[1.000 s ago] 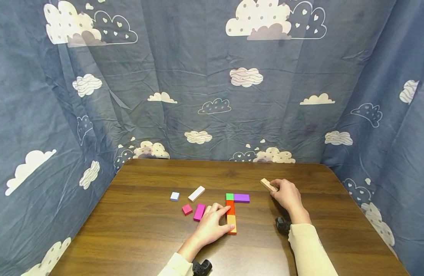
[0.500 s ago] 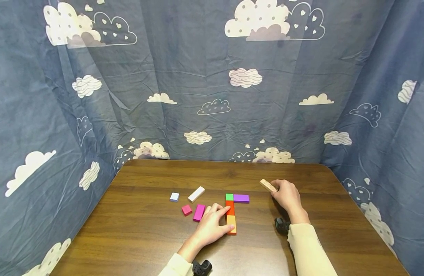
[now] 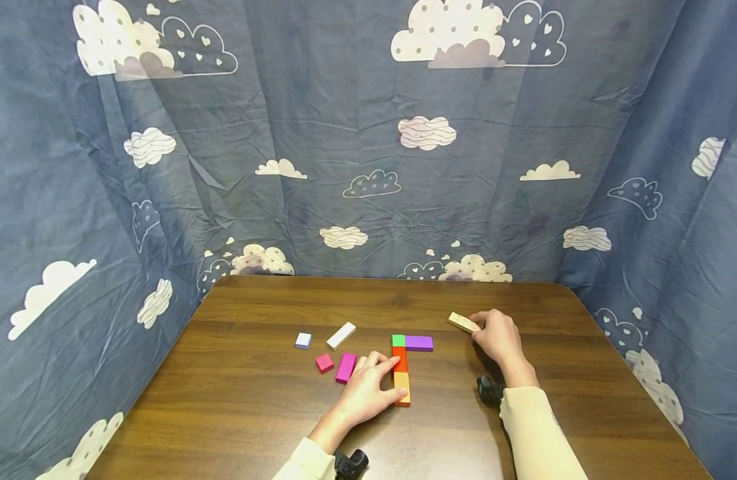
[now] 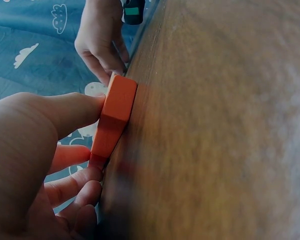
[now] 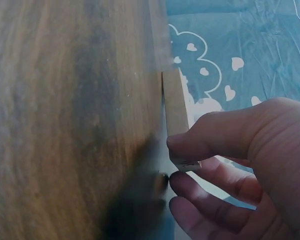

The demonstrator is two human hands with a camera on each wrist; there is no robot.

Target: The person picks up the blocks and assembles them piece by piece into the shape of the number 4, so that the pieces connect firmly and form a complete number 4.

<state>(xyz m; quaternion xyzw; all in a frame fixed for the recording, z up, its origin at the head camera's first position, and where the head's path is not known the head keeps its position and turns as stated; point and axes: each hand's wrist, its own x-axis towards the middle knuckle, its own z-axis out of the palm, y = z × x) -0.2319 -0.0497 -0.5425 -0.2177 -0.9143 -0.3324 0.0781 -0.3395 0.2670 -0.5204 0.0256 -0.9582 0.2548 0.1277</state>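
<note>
My right hand [image 3: 498, 338] pinches one end of a pale wooden block [image 3: 462, 323] between thumb and fingers, at the right rear of the table. In the right wrist view, the block [image 5: 176, 107] lies close along the tabletop. My left hand [image 3: 368, 392] rests on a joined row of blocks: its thumb touches the orange block [image 3: 401, 382] and its index finger the red block [image 3: 399, 353]. Beyond the red one sits a green block [image 3: 399, 341], with a purple block [image 3: 419, 343] extending right from it. The left wrist view shows the orange block [image 4: 117, 102] under the thumb.
Left of the row lie a magenta block [image 3: 346, 368], a pink-red block [image 3: 324, 363], a white block [image 3: 341, 335] and a small pale blue block [image 3: 303, 341]. The brown wooden table [image 3: 224, 400] ends at a blue cloud-patterned curtain [image 3: 320, 147].
The pale wooden block has turned slightly in my right hand, its far end swinging left and nearer to level across the view. My left hand has stayed on the row.
</note>
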